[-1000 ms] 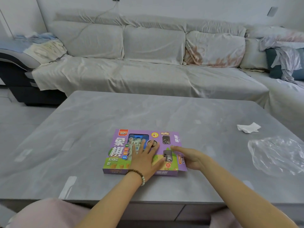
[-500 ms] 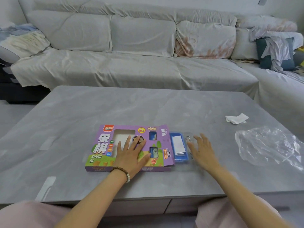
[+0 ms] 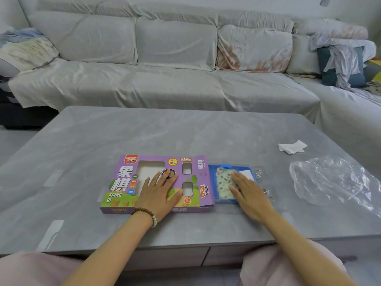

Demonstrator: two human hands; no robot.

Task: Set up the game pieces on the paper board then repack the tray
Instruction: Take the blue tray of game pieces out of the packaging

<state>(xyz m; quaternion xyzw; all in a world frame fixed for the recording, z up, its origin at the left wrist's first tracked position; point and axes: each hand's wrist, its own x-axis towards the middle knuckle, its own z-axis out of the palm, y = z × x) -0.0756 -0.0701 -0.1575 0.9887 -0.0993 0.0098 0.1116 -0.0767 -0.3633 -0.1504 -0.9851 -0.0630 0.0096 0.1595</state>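
Fingers of the right hand lie flat and spread on the blue tray, palm down, gripping nothing; they rest over the pale game pieces that fill the tray. A white folded paper shows in the tray's far right corner, just past the fingertips. The tray sits beside the right end of the purple box, touching or nearly touching its open end flap. Clear plastic appears to extend past the tray's right side with small metal pieces in it; what they are cannot be told.

The left hand is likewise open and flat, pressed palm down on the box top near its middle, fingers fanned toward the window cut-outs. A bead bracelet circles that wrist.

Box and tray lie on the grey table, nearer its front edge than its back, about midway between left and right. Toward the right edge lies a crumpled clear plastic bag, and behind it, nearer the back right corner, a crumpled white tissue. A covered sofa stands beyond the table's back edge.
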